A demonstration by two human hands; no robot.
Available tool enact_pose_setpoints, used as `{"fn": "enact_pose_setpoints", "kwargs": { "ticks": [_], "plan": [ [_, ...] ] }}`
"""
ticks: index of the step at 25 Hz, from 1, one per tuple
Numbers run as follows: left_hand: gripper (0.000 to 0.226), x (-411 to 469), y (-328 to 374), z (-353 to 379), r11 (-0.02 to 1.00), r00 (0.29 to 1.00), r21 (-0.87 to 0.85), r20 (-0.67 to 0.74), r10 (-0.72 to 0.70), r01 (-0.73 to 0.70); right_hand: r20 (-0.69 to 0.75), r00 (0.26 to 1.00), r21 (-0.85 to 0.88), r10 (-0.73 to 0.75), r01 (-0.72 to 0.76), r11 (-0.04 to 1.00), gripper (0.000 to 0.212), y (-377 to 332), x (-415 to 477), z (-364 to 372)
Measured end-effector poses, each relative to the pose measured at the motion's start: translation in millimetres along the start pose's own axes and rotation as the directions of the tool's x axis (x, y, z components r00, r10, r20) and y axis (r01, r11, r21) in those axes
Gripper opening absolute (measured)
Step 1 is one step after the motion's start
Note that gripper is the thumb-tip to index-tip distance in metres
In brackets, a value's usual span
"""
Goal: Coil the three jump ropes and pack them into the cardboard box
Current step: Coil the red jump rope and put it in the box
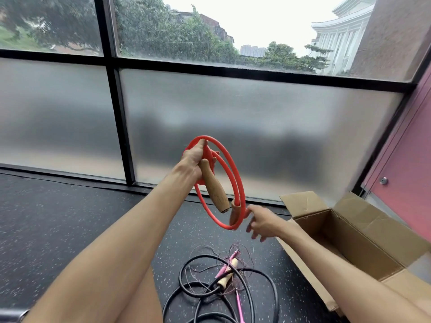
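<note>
Left hand (194, 159) is holding the red jump rope (235, 183) up in the air in front of the frosted window (233, 124). The fingers are clamping the bunched loops at the top of the coil together with one wooden handle (213, 187), which is pointing down and to the right. The rope is sitting in about two or three round loops, hanging below the grip. The second wooden handle (234, 212) is dangling at the bottom of the coil, just behind the loops.

Right hand (263, 222) is hovering at the coil's lower right edge, fingers spread apart and gripping nothing. The index tip is sitting right at the rope; can't tell if it's touching.

The cardboard box (345, 238) is sitting on the dark speckled floor (70, 217) to the right, top open, flaps standing up.

The black jump rope (183, 268) is lying loose and uncoiled on the floor between the arms. It's tangling with a thin-cord jump rope that has pink handles (239, 304). Both are just left of the box and outside it.
</note>
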State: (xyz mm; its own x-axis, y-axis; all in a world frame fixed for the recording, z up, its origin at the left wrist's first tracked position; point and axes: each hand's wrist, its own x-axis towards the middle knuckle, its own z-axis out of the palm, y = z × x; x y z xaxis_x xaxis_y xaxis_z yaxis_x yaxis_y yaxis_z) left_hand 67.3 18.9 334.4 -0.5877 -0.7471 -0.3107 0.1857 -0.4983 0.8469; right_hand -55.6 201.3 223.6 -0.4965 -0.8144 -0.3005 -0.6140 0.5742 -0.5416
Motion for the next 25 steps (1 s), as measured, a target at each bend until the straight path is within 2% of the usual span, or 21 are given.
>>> {"fn": "enact_pose_setpoints", "kwargs": {
  "ticks": [2, 3, 5, 7, 10, 13, 16, 18, 20, 21, 23, 24, 25],
  "plan": [
    [0.037, 0, -6, 4, 0.999, 1.000, 0.024, 0.001, 0.021, -0.021, -0.180, 0.982, 0.302, -0.057, 0.111, 0.947, 0.023, -17, -3, -11],
    [0.037, 1, -10, 6, 0.998, 0.999, 0.058, 0.008, 0.035, -0.036, -0.209, 0.975, 0.474, -0.082, 0.174, 0.863, 0.027, -27, -7, -17],
    [0.037, 2, -17, 9, 0.988, 0.998, 0.146, 0.038, 0.049, -0.054, -0.148, 0.977, 0.693, -0.156, 0.214, 0.689, 0.045, -45, -16, -24],
    [0.037, 0, -20, 10, 0.968, 0.994, 0.243, 0.098, 0.037, -0.060, -0.090, 0.971, 0.755, -0.222, 0.211, 0.620, 0.052, -58, -21, -26],
    [0.033, -6, -16, 8, 0.886, 0.977, 0.449, 0.212, 0.026, -0.120, -0.131, 0.970, 0.785, -0.207, 0.229, 0.576, 0.049, -62, -16, -29],
    [0.023, -10, -12, 5, 0.651, 0.948, 0.713, 0.317, 0.033, -0.261, -0.152, 0.985, 0.842, -0.075, 0.169, 0.512, 0.052, -49, -10, -40],
    [0.028, -5, -19, 1, 0.364, 0.942, 0.887, 0.329, -0.069, -0.283, -0.188, 0.979, 0.786, 0.077, 0.103, 0.610, 0.038, -34, -4, -44],
    [0.032, -1, -27, -2, 0.188, 0.936, 0.945, 0.300, -0.184, -0.266, -0.192, 0.959, 0.682, 0.210, -0.023, 0.731, 0.023, -21, 5, -41],
    [0.035, 2, -36, -5, 0.045, 0.932, 0.961, 0.277, -0.231, -0.275, -0.136, 0.949, 0.534, 0.285, -0.172, 0.827, 0.020, -9, 7, -36],
    [0.035, 4, -40, -5, 0.007, 0.933, 0.960, 0.274, -0.233, -0.281, -0.109, 0.951, 0.455, 0.289, -0.211, 0.865, 0.025, -6, 7, -34],
    [0.031, 8, -45, -2, 0.004, 0.928, 0.951, 0.302, -0.217, -0.309, -0.110, 0.961, 0.320, 0.252, -0.206, 0.925, 0.040, -9, 4, -29],
    [0.029, 9, -46, 1, 0.030, 0.924, 0.945, 0.324, -0.205, -0.325, -0.119, 0.968, 0.312, 0.223, -0.177, 0.933, 0.049, -15, 2, -28],
    [0.029, 10, -46, 4, 0.064, 0.919, 0.937, 0.348, -0.184, -0.342, -0.096, 0.978, 0.385, 0.186, -0.136, 0.913, 0.053, -22, 1, -27]
  ]
}}
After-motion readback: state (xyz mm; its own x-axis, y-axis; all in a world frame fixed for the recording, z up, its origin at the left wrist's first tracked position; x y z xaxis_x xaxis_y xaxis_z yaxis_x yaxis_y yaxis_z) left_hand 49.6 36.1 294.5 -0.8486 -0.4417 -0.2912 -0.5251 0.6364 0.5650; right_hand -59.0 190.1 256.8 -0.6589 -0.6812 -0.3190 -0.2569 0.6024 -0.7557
